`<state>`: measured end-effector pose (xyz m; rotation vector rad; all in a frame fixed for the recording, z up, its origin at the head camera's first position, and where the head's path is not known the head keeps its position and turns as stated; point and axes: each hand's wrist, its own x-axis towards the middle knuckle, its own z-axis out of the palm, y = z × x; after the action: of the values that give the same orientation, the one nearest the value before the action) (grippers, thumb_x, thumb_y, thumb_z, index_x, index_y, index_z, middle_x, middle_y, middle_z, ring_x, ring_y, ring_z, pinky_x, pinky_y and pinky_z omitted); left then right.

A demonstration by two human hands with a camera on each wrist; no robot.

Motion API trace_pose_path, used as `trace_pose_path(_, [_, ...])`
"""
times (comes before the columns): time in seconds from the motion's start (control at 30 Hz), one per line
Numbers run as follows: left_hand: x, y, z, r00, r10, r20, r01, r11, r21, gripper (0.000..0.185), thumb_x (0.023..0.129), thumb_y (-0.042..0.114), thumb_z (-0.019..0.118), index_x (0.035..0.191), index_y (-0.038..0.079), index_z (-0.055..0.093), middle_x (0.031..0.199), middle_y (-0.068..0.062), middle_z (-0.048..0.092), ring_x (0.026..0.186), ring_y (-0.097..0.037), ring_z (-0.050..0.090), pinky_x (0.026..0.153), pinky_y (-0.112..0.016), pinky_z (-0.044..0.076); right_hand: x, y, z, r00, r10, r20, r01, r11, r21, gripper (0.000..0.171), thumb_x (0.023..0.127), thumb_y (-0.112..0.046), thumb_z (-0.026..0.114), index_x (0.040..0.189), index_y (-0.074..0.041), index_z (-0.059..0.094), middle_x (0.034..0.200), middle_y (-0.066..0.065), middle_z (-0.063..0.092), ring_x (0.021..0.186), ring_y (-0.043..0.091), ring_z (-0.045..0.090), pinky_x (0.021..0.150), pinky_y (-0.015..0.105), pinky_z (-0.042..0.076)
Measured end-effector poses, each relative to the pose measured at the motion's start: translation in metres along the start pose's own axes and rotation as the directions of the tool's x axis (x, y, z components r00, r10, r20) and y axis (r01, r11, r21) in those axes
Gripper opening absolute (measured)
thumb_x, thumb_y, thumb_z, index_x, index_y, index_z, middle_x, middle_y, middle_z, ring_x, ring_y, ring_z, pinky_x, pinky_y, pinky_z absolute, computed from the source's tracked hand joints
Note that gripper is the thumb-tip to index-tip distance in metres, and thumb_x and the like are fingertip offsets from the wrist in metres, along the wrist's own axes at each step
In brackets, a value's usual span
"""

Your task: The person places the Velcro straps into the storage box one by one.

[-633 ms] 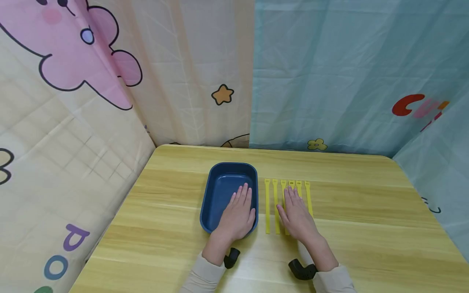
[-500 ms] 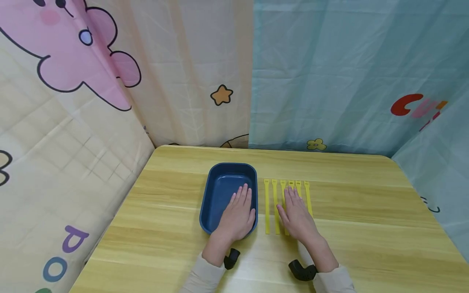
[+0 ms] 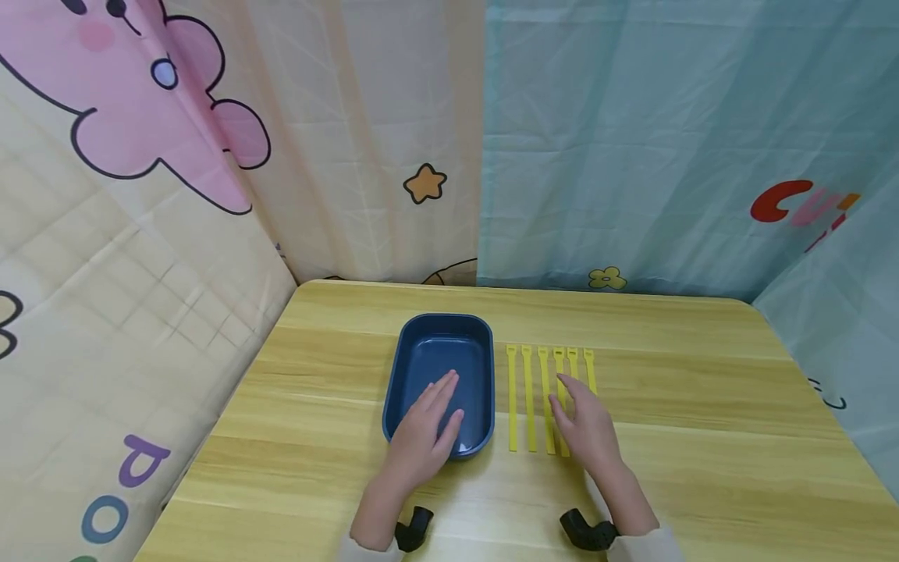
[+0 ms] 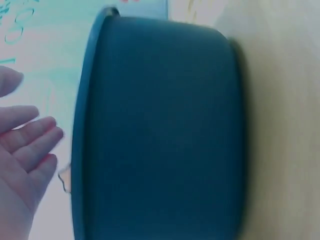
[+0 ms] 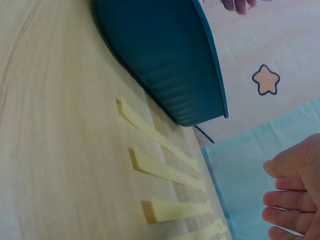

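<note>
My left hand (image 3: 419, 439) hovers over the near left part of a dark blue plastic bin (image 3: 469, 351), fingers extended and thumb apart. In the left wrist view its palm (image 4: 20, 170) shows beyond the bin's rim, holding nothing. My right hand (image 3: 588, 428) is held above the right end of a row of several flat yellow straps (image 3: 512, 406) with slotted heads, partly hiding the rightmost ones. Its fingers are loosely bent around nothing in the right wrist view, where the straps (image 5: 167, 171) lie flat on the table, apart from the hand.
The bin stands just left of the straps on a light wood-grain table (image 3: 702, 390). Printed curtains (image 3: 597, 140) hang behind the table and at both sides. A black wrist-worn device (image 3: 588, 531) is on each wrist.
My left hand has drawn back towards the lower left, showing more of the bin's inside. The right hand has shifted slightly right and back, with its fingers now bent. Bin and straps stay in place.
</note>
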<state>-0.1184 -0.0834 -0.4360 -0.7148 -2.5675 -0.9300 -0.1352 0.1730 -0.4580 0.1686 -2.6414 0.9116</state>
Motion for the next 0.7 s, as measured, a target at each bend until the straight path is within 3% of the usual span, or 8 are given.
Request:
trace_pose_path(0.2, [-0.022,-0.018,-0.012,0.992,-0.103,-0.069,0.095,0.989,-0.115,0.054,0.095,0.026,0.052,0.143,0.011,0.032,0.145,-0.004,0.033,0.130,-0.023,0.033,0.103,-0.047,0.033,-0.003,0.008,0.001,0.997,0.023,-0.075,-0.021,1.000,0.016,0.034,0.083,-0.009,0.069,0.111,0.007,0.060,0.109,0.023,0.060,0.103,0.039,0.055,0.085,0.051,0.048])
trace_pose_path(0.47, [-0.040,-0.040,-0.019,0.969,-0.238,-0.069,0.220,0.953,-0.208,0.058,0.095,0.021,0.053,0.145,0.008,0.027,0.148,-0.007,0.026,0.134,-0.023,0.025,0.105,-0.046,0.027,-0.003,0.013,0.001,0.994,0.104,-0.043,-0.102,0.994,0.045,0.033,0.085,-0.011,0.066,0.112,0.006,0.060,0.109,0.024,0.060,0.104,0.038,0.054,0.087,0.052,0.046])
trace_pose_path(0.7, [-0.050,-0.049,-0.020,0.940,-0.339,-0.040,0.303,0.881,-0.362,0.062,0.093,0.018,0.055,0.145,0.005,0.024,0.149,-0.009,0.021,0.134,-0.031,0.020,0.104,-0.055,0.022,-0.002,0.018,0.003,0.992,0.111,-0.062,-0.108,0.993,0.051,0.030,0.086,-0.011,0.066,0.110,0.006,0.061,0.108,0.023,0.060,0.103,0.038,0.055,0.087,0.052,0.046])
